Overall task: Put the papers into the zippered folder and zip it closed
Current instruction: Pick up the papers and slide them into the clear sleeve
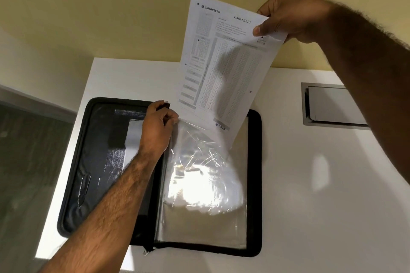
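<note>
White desk (310, 184) against a yellow wall. Black zippered folder (95, 139) lies flat on it, fully unzipped, spine running toward the wall. The folder's right half carries a clear plastic sleeve (199, 184), crinkled, with heavy glare in the middle.

OMR sheets (224, 68) are held up over the folder's right half, tilted, print facing out. Their bottom corner is just inside the sleeve's mouth and the rest is in the air. Probably more than one sheet, since the edges fan at the left, but I can't count them.

Grey recessed hatch (332, 106) in the desk, well right of the folder.

Right hand (288, 15) pinches the sheets' top right corner, thumb on the front. Left hand (158, 126) pinches the sleeve's top left corner and lifts it off the folder.

Zipper pull (146, 251) sits at the near end of the spine.
</note>
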`<action>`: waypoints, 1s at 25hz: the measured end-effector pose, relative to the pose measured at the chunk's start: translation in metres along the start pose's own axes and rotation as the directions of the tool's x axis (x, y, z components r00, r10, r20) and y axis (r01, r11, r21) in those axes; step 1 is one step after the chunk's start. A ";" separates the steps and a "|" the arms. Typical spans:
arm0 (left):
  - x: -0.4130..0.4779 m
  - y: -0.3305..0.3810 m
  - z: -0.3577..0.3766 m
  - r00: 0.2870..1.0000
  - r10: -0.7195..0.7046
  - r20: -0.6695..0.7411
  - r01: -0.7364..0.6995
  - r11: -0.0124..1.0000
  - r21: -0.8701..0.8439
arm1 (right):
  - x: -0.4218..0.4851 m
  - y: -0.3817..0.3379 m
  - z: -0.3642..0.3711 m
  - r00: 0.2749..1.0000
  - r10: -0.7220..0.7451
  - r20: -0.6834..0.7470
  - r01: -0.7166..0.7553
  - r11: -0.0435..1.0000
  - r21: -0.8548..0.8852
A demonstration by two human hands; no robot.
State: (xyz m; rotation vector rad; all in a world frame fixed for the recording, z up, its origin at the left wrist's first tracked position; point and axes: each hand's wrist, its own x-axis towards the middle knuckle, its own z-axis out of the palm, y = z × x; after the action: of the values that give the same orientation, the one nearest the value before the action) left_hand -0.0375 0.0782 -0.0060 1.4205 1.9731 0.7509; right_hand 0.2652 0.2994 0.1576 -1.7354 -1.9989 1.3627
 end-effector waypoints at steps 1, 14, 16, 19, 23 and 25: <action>0.000 0.002 -0.001 1.000 0.002 -0.002 -0.002 1.000 0.001 | 0.001 0.002 0.001 1.000 0.023 0.016 -0.023 1.000 0.010; 0.017 0.001 -0.018 0.979 0.152 0.135 -0.180 0.956 0.231 | 0.009 0.023 0.011 0.981 0.168 0.099 -0.175 0.982 0.070; 0.016 0.008 -0.015 0.971 0.194 0.138 -0.223 0.943 0.249 | 0.010 0.025 0.012 0.981 0.152 0.124 -0.162 0.984 0.073; 0.013 0.021 -0.006 0.941 0.195 0.276 -0.254 0.948 0.194 | 0.013 0.026 0.014 0.980 0.133 0.146 -0.140 0.989 0.041; -0.002 0.049 0.008 0.813 0.164 0.558 -0.225 0.973 0.043 | 0.017 0.027 0.016 0.982 0.122 0.147 -0.123 0.992 0.002; -0.012 0.064 0.020 0.768 0.172 0.617 -0.218 0.976 0.000 | 0.018 0.025 0.017 0.982 0.102 0.156 -0.104 0.995 -0.001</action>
State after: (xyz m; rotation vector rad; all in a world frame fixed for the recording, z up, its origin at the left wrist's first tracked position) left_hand 0.0200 0.0866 0.0293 1.6682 1.3625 0.2350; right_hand 0.2660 0.3039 0.1220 -1.8035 -2.0035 1.5827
